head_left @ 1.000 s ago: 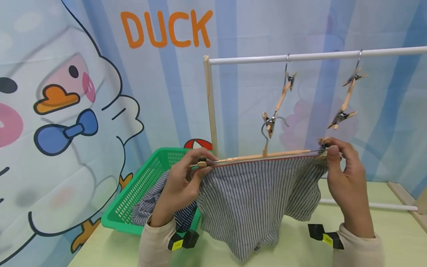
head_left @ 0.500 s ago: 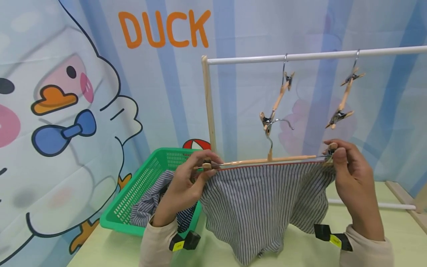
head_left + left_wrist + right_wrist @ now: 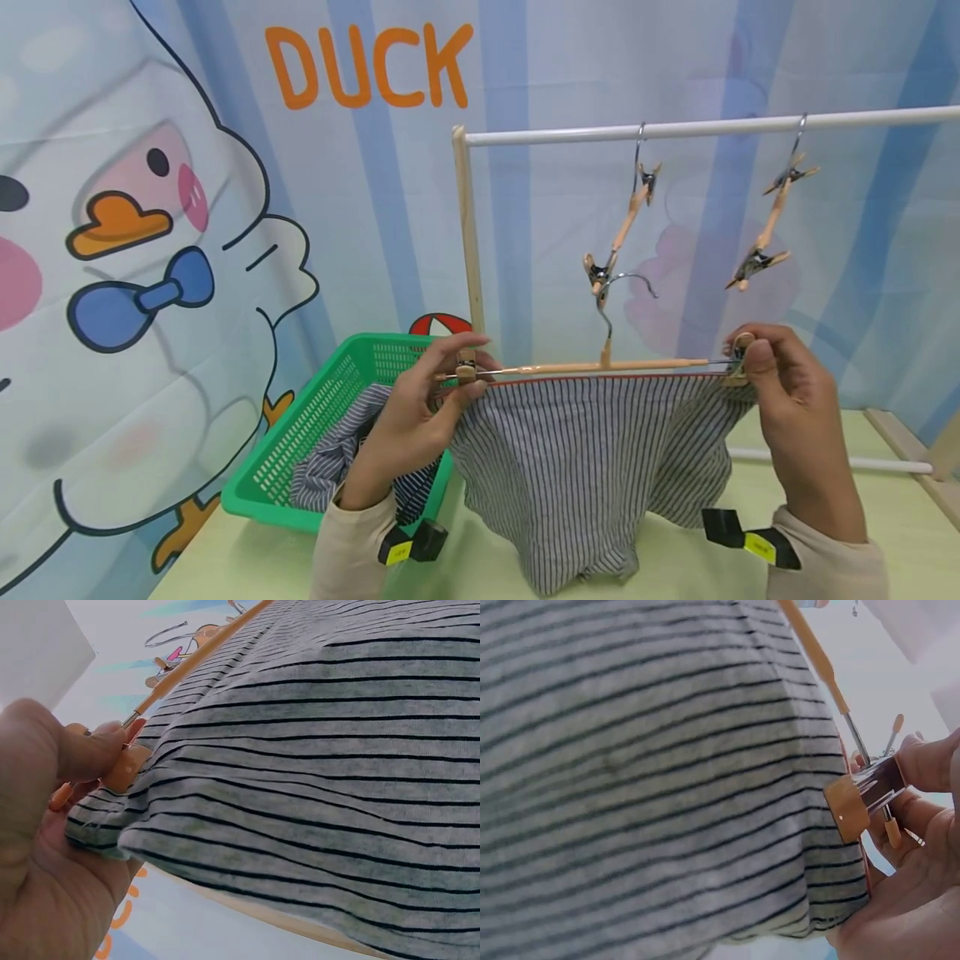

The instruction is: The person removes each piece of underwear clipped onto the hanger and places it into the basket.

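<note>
A clip hanger [image 3: 570, 367] with an orange-tan bar and metal hook is held level between both hands. Below it hang grey-and-navy striped shorts [image 3: 570, 467], their red-edged waistband along the bar. My left hand [image 3: 412, 417] grips the hanger's left end, fingers and thumb around the left clip [image 3: 125, 766], with a corner of the fabric bunched at the palm. My right hand [image 3: 802, 417] pinches the right clip [image 3: 847, 810] between thumb and fingers. In the right wrist view that clip's pad lies over the waistband close to its corner.
A green basket [image 3: 262, 492] with more striped clothing [image 3: 330, 458] stands left, partly behind my left forearm. Behind the hands rises a rack with a white rail [image 3: 555, 136] and wooden post [image 3: 470, 233]. Two clip hangers [image 3: 626, 221] hang from the rail, the nearer one overlapping the held hook.
Both hands, the hanger and the shorts have shifted slightly right and down. In the last half second my right hand has lowered a little at the right clip.
</note>
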Motion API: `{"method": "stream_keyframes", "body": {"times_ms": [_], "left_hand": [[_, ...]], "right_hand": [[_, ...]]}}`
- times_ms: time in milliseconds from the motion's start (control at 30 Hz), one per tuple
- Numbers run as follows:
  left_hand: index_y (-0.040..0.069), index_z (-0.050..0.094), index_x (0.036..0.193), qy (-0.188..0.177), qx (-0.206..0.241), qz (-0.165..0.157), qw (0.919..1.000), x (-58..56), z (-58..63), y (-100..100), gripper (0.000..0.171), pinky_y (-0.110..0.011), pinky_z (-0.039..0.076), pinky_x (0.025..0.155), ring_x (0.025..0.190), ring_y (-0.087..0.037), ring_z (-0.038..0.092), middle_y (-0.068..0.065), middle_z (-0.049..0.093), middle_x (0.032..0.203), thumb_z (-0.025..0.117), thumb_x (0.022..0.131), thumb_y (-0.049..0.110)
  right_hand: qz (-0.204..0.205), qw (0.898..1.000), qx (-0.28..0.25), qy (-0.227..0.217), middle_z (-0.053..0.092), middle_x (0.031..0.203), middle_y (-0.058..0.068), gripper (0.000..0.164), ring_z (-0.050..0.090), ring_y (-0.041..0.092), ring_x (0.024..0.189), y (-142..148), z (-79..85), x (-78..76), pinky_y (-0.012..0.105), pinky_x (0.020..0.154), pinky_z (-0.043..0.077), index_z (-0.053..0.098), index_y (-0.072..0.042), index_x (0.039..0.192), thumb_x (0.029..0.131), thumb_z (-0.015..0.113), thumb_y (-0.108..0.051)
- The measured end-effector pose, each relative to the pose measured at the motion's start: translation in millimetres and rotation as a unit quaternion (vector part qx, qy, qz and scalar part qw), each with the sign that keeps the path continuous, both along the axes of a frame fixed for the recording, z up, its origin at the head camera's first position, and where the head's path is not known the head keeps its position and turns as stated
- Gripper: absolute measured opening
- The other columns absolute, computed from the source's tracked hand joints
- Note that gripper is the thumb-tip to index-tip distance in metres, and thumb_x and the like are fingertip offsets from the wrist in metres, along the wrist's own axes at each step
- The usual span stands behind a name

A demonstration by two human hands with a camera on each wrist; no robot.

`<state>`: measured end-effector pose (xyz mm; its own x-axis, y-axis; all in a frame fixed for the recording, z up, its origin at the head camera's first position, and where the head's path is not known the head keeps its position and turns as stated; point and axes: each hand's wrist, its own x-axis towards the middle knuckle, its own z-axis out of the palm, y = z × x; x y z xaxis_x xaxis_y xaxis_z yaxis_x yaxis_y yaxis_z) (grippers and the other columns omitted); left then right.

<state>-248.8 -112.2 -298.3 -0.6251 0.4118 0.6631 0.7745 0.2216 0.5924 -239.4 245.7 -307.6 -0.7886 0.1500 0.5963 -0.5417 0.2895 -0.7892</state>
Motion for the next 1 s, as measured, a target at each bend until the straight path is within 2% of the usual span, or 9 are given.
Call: {"method": "stream_keyframes", "body": {"times_ms": [300, 467, 633, 867, 1000], "left_hand": [[0.014, 0.047, 0.142, -0.004, -0.003, 0.017, 0.9999, -2.2, -0.1, 0, 0.047, -0.031, 0.059, 0.086, 0.109, -0.02, 0.068, -0.011, 0.067, 0.119, 0.059, 0.098, 0.003], [0.015, 0.048, 0.142, -0.007, 0.0, 0.029, 0.9996, -2.8, -1.0, -1, 0.046, -0.032, 0.059, 0.088, 0.11, -0.019, 0.067, -0.01, 0.067, 0.12, 0.059, 0.098, 0.005], [0.014, 0.05, 0.14, 0.004, 0.004, 0.047, 0.9989, -6.8, -3.4, -2, 0.044, -0.036, 0.059, 0.09, 0.109, -0.023, 0.067, -0.01, 0.07, 0.118, 0.06, 0.098, 0.006], [0.015, 0.053, 0.138, 0.013, 0.007, 0.066, 0.9977, -7.2, -3.6, -2, 0.042, -0.039, 0.058, 0.091, 0.107, -0.021, 0.068, -0.009, 0.071, 0.116, 0.061, 0.098, 0.006], [0.014, 0.055, 0.136, 0.016, 0.011, 0.069, 0.9975, -9.1, -3.4, -2, 0.041, -0.039, 0.058, 0.092, 0.108, -0.021, 0.068, -0.01, 0.071, 0.115, 0.061, 0.097, 0.006]], "right_hand": [[0.04, 0.996, -0.073, -0.001, 0.057, 0.113, -0.007, 0.023, 0.046, 0.008, 0.113, -2, -1.8, -3.3, 0.016, 0.091, 0.032, 0.062, -0.012, 0.118, 0.105, 0.045, -0.021], [0.036, 0.995, -0.094, -0.004, 0.058, 0.112, -0.008, 0.022, 0.046, 0.008, 0.113, -7, -1.9, -6.2, 0.016, 0.091, 0.033, 0.064, -0.014, 0.116, 0.105, 0.046, -0.021], [0.032, 0.995, -0.093, -0.005, 0.058, 0.111, -0.009, 0.022, 0.046, 0.008, 0.11, -9, -2.6, -8.8, 0.017, 0.09, 0.032, 0.063, -0.014, 0.116, 0.105, 0.047, -0.022], [0.048, 0.995, -0.087, -0.001, 0.057, 0.111, -0.01, 0.023, 0.047, 0.006, 0.113, -12, -4.1, -11.0, 0.016, 0.091, 0.033, 0.062, -0.013, 0.118, 0.105, 0.045, -0.022], [0.036, 0.997, -0.075, -0.007, 0.058, 0.112, -0.011, 0.026, 0.047, 0.006, 0.113, -14, -3.0, -10.3, 0.015, 0.091, 0.033, 0.061, -0.011, 0.12, 0.105, 0.045, -0.025]]}}
